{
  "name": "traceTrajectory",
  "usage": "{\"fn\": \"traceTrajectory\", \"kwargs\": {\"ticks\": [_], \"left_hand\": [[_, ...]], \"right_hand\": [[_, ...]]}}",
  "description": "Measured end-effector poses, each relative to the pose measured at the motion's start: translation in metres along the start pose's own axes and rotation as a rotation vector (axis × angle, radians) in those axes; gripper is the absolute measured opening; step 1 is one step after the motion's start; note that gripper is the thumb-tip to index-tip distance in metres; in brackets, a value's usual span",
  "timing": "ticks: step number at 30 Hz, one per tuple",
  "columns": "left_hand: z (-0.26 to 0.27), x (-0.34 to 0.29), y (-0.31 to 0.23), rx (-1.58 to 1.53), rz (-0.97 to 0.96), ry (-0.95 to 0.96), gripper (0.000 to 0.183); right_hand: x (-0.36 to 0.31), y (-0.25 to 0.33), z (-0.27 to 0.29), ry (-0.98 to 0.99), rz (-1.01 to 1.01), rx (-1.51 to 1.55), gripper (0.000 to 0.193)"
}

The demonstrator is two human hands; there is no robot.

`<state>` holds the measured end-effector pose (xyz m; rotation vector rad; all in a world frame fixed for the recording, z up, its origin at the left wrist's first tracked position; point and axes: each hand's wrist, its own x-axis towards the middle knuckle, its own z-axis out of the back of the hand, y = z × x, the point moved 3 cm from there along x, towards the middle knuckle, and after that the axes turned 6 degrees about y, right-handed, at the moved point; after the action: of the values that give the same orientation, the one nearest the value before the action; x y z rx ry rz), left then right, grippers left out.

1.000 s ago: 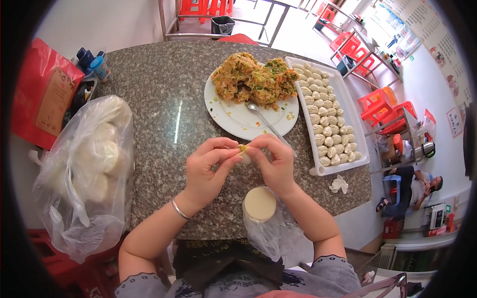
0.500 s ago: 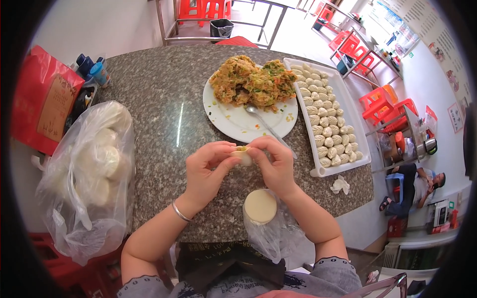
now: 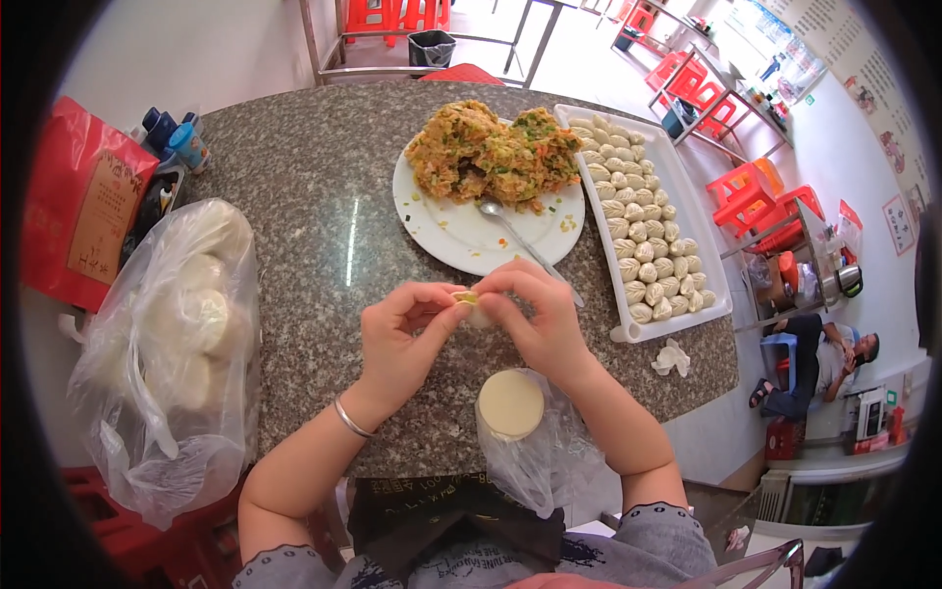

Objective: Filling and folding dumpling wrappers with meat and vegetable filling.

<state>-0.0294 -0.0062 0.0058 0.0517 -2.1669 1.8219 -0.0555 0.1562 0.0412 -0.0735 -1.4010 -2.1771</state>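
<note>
White plate [image 3: 446, 236] bearing filling [image 3: 491, 155] and a spoon [image 3: 527, 247] stands just beyond left fingers [image 3: 422, 292] and right fingers [image 3: 520, 280], both pinching 1 dumpling [image 3: 478, 312]; tray [image 3: 689, 211] to the right, wrappers [image 3: 511, 403] nearer.

speckled stone table [image 3: 304, 285] under the grip, glare streak [image 3: 353, 240] left of grip. white wall [image 3: 231, 49] far left. beyond grip: steel table frame [image 3: 546, 44], black bin [image 3: 431, 47], red stools [image 3: 417, 14], bright floor [image 3: 581, 69]. right of grip: more stools [image 3: 743, 193], wall poster [image 3: 875, 64].

Cream wrappers [image 3: 510, 404], orange-green filling [image 3: 456, 147], speckled grey table [image 3: 309, 334]
</note>
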Motion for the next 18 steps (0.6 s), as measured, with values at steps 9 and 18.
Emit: {"fn": "traceTrajectory", "kwargs": {"ticks": [9,18], "left_hand": [[-0.003,0.005,-0.017,0.419,-0.288,0.024,0.02],[0.002,0.003,-0.001,0.253,-0.07,0.037,0.011]], "right_hand": [[-0.002,0.001,-0.002,0.002,0.013,-0.037,0.006],[-0.002,-0.002,0.001,-0.027,-0.089,0.048,0.008]]}}
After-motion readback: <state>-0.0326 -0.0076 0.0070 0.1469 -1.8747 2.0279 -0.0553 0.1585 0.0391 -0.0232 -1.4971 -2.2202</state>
